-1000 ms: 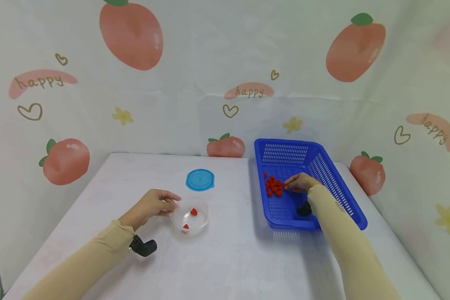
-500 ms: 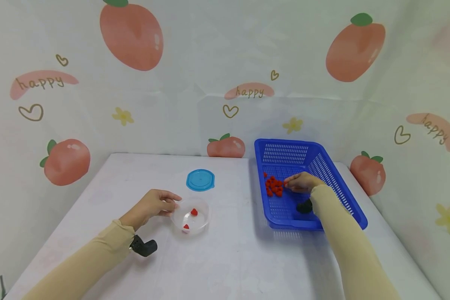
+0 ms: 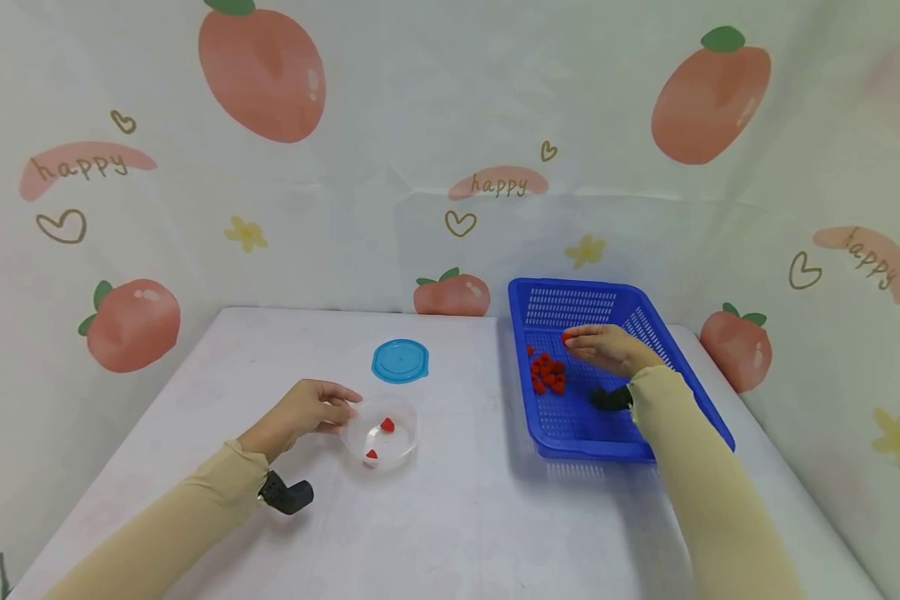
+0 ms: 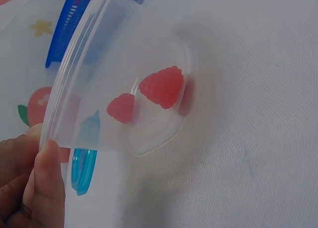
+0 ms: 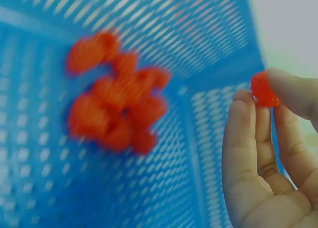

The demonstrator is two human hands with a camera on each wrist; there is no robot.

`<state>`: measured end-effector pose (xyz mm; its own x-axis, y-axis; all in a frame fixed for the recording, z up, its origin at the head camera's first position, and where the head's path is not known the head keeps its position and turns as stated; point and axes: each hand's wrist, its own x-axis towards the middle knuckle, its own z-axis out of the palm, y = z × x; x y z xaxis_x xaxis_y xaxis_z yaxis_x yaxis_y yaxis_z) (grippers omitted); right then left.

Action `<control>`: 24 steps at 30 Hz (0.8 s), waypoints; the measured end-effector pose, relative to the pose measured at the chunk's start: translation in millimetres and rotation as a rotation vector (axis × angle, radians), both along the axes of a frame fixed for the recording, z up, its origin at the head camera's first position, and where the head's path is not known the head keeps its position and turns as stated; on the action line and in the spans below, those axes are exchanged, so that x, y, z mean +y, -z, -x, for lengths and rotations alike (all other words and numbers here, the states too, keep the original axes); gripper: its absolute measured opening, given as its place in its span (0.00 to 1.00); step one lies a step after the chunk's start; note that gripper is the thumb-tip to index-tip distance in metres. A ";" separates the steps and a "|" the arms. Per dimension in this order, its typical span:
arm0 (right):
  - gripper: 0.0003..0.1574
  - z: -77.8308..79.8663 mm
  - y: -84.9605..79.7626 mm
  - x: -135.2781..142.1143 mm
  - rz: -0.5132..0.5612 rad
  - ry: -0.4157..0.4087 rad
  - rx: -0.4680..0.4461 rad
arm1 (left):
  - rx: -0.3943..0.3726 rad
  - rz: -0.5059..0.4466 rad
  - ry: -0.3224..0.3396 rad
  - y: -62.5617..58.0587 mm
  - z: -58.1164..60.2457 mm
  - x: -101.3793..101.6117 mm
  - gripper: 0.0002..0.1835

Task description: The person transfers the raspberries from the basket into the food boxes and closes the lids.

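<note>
My left hand (image 3: 309, 414) pinches the rim of a clear plastic bowl (image 3: 412, 433) standing on the white table. Two raspberries lie in that bowl; the left wrist view shows the larger raspberry (image 4: 164, 87) beside a smaller one (image 4: 121, 109). Over the blue basket (image 3: 519, 333), my right hand (image 3: 607, 348) holds one red raspberry (image 5: 265, 89) between thumb and fingertips. Below and to its left, a heap of several raspberries (image 5: 117, 109) rests on the basket floor, blurred in the right wrist view.
A round blue lid (image 3: 401, 361) lies flat on the table (image 3: 450, 517) behind the bowl. The basket stands at the right, its slotted walls rising around the right hand. A fruit-patterned cloth (image 3: 375, 108) hangs behind the table.
My right hand has lifted a raspberry up from beside the heap, moving slightly toward the back of the basket. The left hand and the bowl stay where they were.
</note>
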<state>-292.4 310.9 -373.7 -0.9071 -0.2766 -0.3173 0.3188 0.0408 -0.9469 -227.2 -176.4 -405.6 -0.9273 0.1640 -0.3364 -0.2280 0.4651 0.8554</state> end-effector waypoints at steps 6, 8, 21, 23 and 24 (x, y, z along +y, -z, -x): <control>0.16 -6.4 -18.8 -10.6 0.123 0.042 0.044 | 0.003 0.014 0.002 0.0 -0.4 -0.1 0.16; 0.15 -9.0 -24.7 -13.3 0.120 0.055 0.064 | 0.007 0.014 0.003 -0.6 -0.5 0.2 0.16; 0.13 -38.2 -49.8 -36.2 0.132 0.040 0.179 | 0.010 0.009 0.002 -1.3 -1.2 0.0 0.16; 0.13 -43.9 -53.5 -43.7 0.122 0.027 0.207 | 0.009 0.008 0.001 -1.5 -1.0 0.0 0.16; 0.13 -46.8 -55.4 -47.9 0.120 0.023 0.216 | 0.008 0.009 0.001 -1.4 -0.9 -0.1 0.16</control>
<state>-245.6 263.0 -318.3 -0.9569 -0.2789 -0.0814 0.1080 -0.0814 -0.9908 -226.3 -176.4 -404.2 -0.9299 0.1621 -0.3303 -0.2205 0.4731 0.8530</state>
